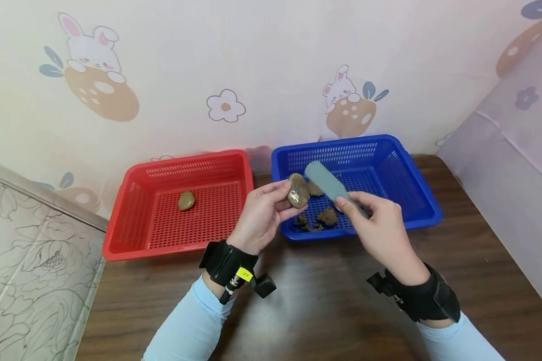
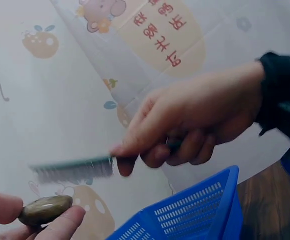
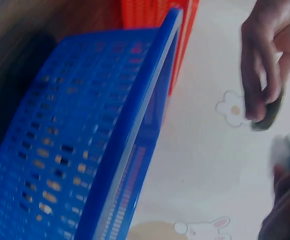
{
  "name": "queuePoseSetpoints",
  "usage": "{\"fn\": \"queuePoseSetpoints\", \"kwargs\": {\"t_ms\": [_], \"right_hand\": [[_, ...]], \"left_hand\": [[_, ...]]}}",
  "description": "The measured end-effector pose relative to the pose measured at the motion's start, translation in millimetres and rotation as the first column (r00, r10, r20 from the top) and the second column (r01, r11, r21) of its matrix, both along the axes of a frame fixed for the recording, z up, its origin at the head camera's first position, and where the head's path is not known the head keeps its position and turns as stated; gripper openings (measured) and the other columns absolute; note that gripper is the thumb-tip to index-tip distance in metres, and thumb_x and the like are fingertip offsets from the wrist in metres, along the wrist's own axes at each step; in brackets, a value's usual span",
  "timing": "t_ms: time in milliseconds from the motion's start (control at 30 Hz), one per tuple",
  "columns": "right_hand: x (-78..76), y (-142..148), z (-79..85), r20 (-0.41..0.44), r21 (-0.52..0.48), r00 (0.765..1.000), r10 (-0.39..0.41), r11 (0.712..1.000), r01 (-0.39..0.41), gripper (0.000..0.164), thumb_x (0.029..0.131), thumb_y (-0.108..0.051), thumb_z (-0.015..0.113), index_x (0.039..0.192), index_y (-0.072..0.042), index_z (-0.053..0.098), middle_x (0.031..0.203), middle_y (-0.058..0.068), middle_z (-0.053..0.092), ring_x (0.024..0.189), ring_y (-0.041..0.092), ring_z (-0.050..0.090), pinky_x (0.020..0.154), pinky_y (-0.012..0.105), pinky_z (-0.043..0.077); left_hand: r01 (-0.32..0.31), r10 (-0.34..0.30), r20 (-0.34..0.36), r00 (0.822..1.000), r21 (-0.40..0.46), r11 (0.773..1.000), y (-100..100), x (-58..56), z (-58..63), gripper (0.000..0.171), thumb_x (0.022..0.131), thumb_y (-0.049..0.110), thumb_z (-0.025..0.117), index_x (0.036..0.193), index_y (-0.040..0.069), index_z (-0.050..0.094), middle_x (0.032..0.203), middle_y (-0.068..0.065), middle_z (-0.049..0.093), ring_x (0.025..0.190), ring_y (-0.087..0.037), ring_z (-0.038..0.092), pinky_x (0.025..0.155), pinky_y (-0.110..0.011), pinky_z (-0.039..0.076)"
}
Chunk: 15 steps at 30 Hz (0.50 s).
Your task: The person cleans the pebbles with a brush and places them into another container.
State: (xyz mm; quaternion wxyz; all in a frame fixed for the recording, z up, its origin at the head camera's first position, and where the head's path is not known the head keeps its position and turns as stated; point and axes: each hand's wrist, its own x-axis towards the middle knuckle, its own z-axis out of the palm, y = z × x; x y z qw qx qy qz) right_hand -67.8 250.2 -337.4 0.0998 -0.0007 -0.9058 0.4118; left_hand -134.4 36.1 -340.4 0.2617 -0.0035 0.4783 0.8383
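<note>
My left hand [image 1: 263,213] pinches a smooth, shiny brown-green stone [image 1: 298,191] between thumb and fingers, over the near left side of the blue basket [image 1: 415,200]. In my right hand [image 1: 381,220] is a grey-green brush [image 1: 327,181], gripped by its handle. The left wrist view shows the brush's pale bristles [image 2: 74,172] facing down, a little above the stone. Below the hands, dirt-coated stones and brown clumps [image 1: 327,216] lie in the blue basket. Another shiny stone [image 1: 186,200] lies in the red basket [image 1: 131,220] on the left.
Both baskets stand side by side on a dark wooden table [image 1: 307,306], close against a wall covering [image 1: 271,65] printed with rabbits and flowers. A patterned pale panel [image 1: 31,271] borders the table on the left.
</note>
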Motion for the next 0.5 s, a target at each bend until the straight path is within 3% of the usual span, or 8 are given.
{"fn": "queuePoseSetpoints", "kwargs": {"t_ms": [133,333,500], "right_hand": [[3.1,-4.3,-1.8,0.026,-0.006,0.996,0.081,0.997,-0.08,0.032,0.091,-0.045,0.054,0.108,-0.022,0.068,0.09,-0.001,0.069,0.069,0.013,0.054,0.048,0.023,0.041],[1.0,-4.1,-2.0,-0.03,0.04,0.999,-0.029,0.999,0.03,0.038,0.091,-0.047,0.053,0.11,-0.018,0.067,0.078,0.003,0.064,0.054,0.013,0.048,0.039,0.024,0.034],[4.3,-8.0,-2.5,-0.02,0.014,0.998,0.054,0.998,-0.053,0.036,0.091,-0.045,0.055,0.111,-0.018,0.068,0.089,0.001,0.07,0.066,0.012,0.054,0.045,0.022,0.039]], "left_hand": [[-0.014,0.014,0.001,1.0,0.004,1.0,-0.7,-0.3,-0.5,0.029,0.095,0.022,0.055,0.121,0.01,0.061,0.12,-0.013,0.064,0.107,-0.027,0.064,0.086,-0.037,0.053],[-0.021,0.02,0.021,1.0,0.033,0.999,0.3,1.4,-2.3,0.03,0.093,0.021,0.058,0.121,0.012,0.062,0.12,-0.014,0.064,0.105,-0.028,0.065,0.085,-0.039,0.054],[-0.031,0.03,0.019,0.999,0.053,0.998,1.0,1.5,-1.9,0.03,0.093,0.02,0.057,0.122,0.013,0.061,0.121,-0.012,0.064,0.108,-0.026,0.064,0.086,-0.038,0.053]]}}
